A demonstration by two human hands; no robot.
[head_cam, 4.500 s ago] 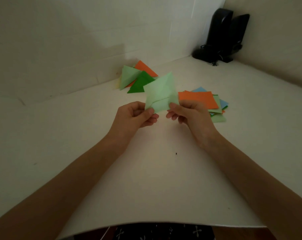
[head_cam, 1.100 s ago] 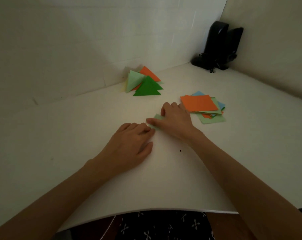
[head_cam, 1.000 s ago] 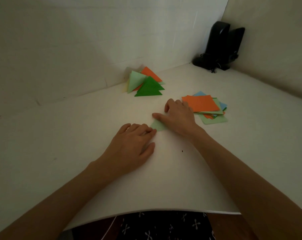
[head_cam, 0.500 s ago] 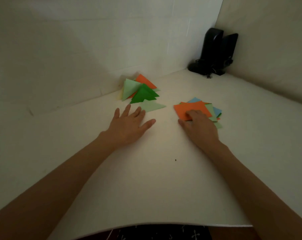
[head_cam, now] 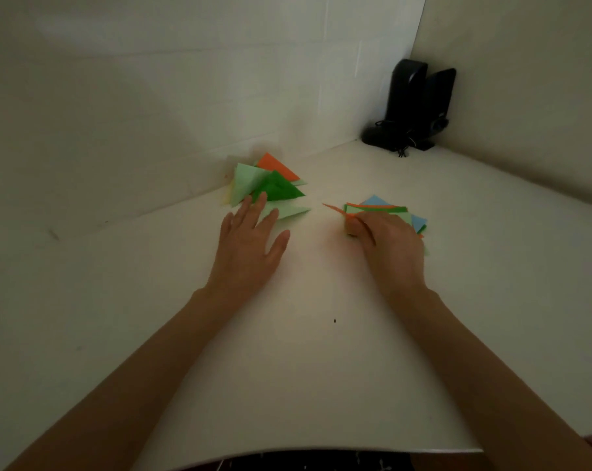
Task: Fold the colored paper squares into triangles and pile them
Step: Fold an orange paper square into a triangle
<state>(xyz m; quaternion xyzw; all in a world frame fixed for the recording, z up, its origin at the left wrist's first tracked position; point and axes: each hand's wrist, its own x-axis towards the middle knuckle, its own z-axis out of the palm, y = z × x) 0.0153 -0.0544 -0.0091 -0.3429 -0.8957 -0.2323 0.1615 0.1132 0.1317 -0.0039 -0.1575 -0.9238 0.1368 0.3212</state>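
Reaching forward over the smooth white table (head_cam: 304,368), both forearms run from the near edge toward the paper. The left hand (head_cam: 250,246) lies flat with its fingers spread, holding nothing, its fingertips (head_cam: 262,198) resting on the pale green triangle (head_cam: 287,210) at the near edge of the pile. The right hand (head_cam: 386,246) is pinched on the orange square (head_cam: 342,210), whose thin sheet curls up off the stack of unfolded squares (head_cam: 406,215) so that it shows nearly edge-on.

By my reading the work is partway through: the pale green piece looks freshly delivered, and the orange sheet is the next one to fold. Several squares remain in the stack, green, pale green and light blue among them; how many I cannot tell.

Farther back, the pile of folded triangles (head_cam: 267,185) sits loosely fanned against the wall, crisp-edged matte paper in dark green, pale green, orange and a sliver of yellow. Two glossy black speakers (head_cam: 420,103) stand in the far corner.
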